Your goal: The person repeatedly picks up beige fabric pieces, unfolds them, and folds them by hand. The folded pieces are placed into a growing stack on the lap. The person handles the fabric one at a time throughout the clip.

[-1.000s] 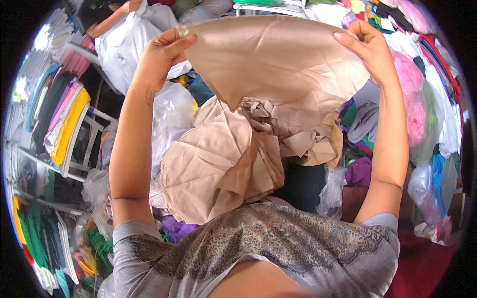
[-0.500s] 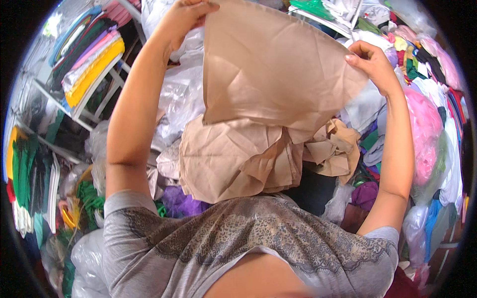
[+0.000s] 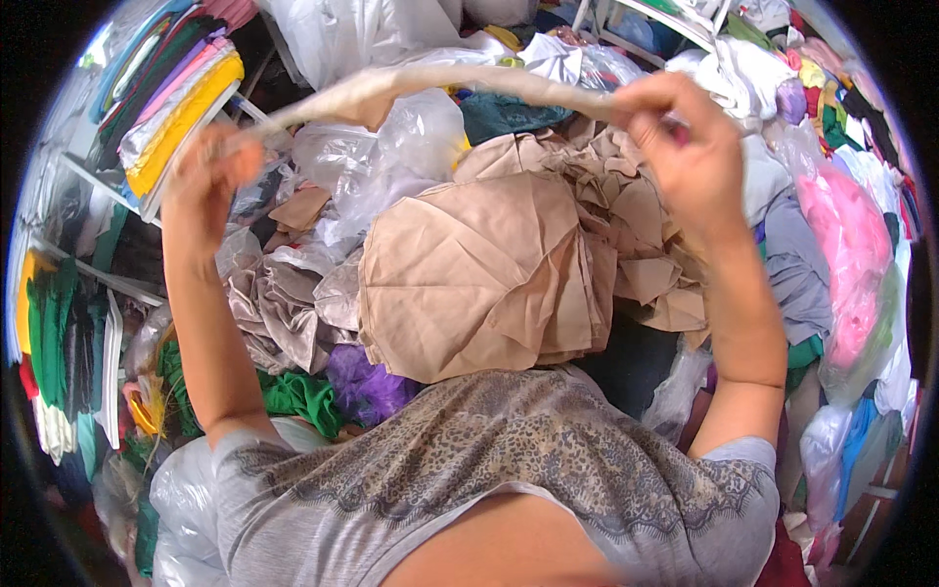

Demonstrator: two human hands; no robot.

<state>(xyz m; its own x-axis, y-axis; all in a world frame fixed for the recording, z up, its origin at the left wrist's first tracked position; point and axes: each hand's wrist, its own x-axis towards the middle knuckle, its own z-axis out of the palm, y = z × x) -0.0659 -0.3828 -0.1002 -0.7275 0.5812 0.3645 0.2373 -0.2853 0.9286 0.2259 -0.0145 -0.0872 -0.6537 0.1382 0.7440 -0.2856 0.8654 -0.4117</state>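
A beige piece of fabric [image 3: 430, 80] is stretched between my raised hands, seen nearly edge-on as a narrow arched band. My left hand [image 3: 217, 166], smeared by motion, is closed on its left end. At the other end, my right hand [image 3: 680, 127] pinches the cloth between thumb and fingers. Below and nearer to me lies a stack of flat beige fabric pieces [image 3: 469, 279], creased and roughly aligned. Behind it and to its right is a loose heap of crumpled beige pieces [image 3: 636, 201].
Clear plastic bags [image 3: 381, 157] lie behind the stack, with shiny grey-pink cloth [image 3: 279, 308] at its left. Green cloth [image 3: 303, 399] and purple netting [image 3: 370, 383] sit nearer. Racks of folded fabric [image 3: 186, 122] stand left; a pink bagged bundle [image 3: 849, 264] is right.
The held cloth has swung from hanging broad over the stack to a thin band. My left hand has moved left and down, my right slightly left, uncovering the stack and heap.
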